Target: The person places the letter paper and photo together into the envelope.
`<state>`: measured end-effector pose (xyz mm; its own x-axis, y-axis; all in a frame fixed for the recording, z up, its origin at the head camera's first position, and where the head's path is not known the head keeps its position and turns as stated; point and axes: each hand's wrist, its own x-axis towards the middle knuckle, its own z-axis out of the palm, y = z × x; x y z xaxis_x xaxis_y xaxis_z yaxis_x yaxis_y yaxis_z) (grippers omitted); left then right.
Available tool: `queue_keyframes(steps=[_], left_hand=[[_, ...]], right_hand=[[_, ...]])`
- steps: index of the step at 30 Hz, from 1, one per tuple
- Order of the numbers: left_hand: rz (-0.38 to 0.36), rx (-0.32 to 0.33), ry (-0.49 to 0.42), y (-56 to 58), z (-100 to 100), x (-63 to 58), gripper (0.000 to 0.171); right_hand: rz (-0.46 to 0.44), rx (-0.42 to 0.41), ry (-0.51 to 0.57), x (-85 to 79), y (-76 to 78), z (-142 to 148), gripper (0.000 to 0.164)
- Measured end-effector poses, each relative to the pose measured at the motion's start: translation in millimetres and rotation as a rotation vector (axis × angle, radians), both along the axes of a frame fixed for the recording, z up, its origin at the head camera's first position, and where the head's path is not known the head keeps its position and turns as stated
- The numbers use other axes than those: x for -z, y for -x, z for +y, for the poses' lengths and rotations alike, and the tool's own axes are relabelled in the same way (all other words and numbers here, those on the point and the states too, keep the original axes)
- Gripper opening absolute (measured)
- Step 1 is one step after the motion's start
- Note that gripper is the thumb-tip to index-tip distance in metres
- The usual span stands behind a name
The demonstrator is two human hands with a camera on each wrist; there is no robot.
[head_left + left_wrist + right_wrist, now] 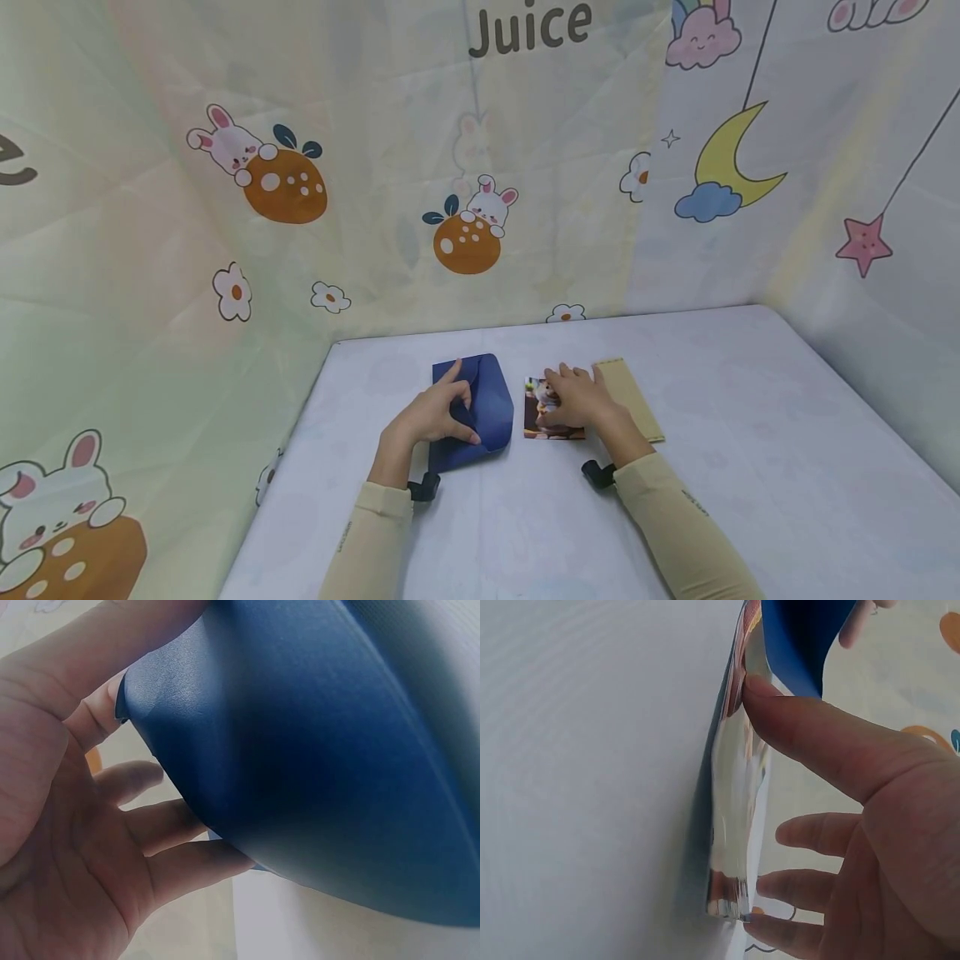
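Observation:
My left hand (435, 410) holds a dark blue paper envelope (492, 408) on the left of the table. Its thumb and fingers are at the edge, and the rounded flap points right. In the left wrist view the envelope's mouth (315, 750) bulges open beside the fingers. To the right, my right hand (581, 402) grips a small stack of glossy picture cards (532, 410), with a cartoon-like animal on top. The right wrist view shows the stack's edge (731, 802), with the thumb against it and the fingers on its far side.
A flat tan paper piece (630, 396) lies right of the cards, partly behind the right wrist. The white-covered table (750, 433) meets a printed fabric backdrop (390, 250) at its back and sides. Black wrist cameras (597, 475) sit near both cuffs.

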<state>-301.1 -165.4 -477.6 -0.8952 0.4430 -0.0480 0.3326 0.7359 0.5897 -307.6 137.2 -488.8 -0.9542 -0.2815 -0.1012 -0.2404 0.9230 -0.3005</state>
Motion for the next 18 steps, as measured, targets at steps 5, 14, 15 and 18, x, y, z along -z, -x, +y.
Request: queue_keyframes(steps=[5, 14, 15, 18], left_hand=[[-0.007, -0.009, 0.002, -0.2, 0.6, -0.8, 0.052], [0.014, 0.004, 0.01, 0.8, 0.5, 0.5, 0.053], [0.014, 0.004, 0.011, 0.8, 0.4, 0.6, 0.053], [0.014, 0.004, 0.009, 0.7, -0.1, 0.9, 0.053]], right_hand=[[0.008, 0.014, -0.007, 2.4, 1.8, 0.7, 0.099], [0.022, 0.035, 0.013, 0.9, 0.1, 0.2, 0.095], [0.024, 0.039, 0.012, 0.8, 0.0, 0.2, 0.095], [0.041, 0.032, 0.021, -0.2, 0.2, -0.1, 0.093]])
